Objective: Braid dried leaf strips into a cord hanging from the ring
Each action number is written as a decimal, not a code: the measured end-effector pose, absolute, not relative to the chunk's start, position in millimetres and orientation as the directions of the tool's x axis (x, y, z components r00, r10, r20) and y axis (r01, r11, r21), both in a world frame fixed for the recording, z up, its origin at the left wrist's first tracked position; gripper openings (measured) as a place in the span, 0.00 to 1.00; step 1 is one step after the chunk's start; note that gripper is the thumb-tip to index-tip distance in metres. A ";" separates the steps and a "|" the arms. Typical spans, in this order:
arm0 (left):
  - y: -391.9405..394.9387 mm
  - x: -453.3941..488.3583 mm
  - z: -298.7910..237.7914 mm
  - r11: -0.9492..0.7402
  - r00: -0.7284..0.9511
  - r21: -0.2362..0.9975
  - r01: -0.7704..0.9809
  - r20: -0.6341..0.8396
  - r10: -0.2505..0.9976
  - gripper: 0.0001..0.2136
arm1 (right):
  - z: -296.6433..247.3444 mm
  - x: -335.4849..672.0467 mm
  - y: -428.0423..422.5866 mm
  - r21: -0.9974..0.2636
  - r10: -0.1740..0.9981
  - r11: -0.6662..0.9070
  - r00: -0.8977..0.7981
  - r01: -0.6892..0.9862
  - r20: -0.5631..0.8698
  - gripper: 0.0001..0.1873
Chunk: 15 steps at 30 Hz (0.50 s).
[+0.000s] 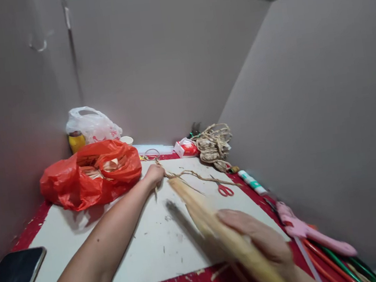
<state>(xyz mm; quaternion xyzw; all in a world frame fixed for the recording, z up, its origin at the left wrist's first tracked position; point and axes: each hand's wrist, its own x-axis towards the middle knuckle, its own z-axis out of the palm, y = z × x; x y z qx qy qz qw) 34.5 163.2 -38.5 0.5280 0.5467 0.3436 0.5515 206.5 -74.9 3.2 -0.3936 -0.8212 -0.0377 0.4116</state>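
My left hand (155,173) is closed round the end of a twisted brown cord (192,173) of dried plant fibre, toward the far part of the white sheet. The cord's loose strands trail off to the right. Nearer to me, my right hand (259,233) grips a long, pale yellow fibrous strip (215,222) that looks like dried husk; motion blurs both. The strip's far end comes close to the cord beside my left hand; whether they touch I cannot tell. Red-handled scissors (224,189) lie to the right of the cord.
On the left are a red plastic bag (63,184) of dried strips, a white bag (93,125), a yellow jar (76,142) and a phone (13,281). A rope bundle (212,147), a white-green tube (252,182) and a pink glue gun (309,231) line the right. Grey walls enclose the table.
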 end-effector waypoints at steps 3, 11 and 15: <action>162.8 34.4 -34.6 0.194 0.166 0.946 0.258 -0.242 0.956 0.06 | -4.0 203.8 -78.4 -0.288 0.636 0.766 -0.615 0.574 0.465 0.24; 158.6 33.2 -29.6 0.205 0.144 0.931 0.301 -0.257 0.956 0.05 | -0.7 204.4 -60.7 -0.425 0.869 0.450 -0.274 0.785 0.413 0.14; 153.6 33.3 -27.6 0.221 0.089 0.923 0.315 -0.261 0.961 0.10 | 20.9 155.2 -39.6 -0.380 0.766 0.633 -0.473 0.674 0.437 0.14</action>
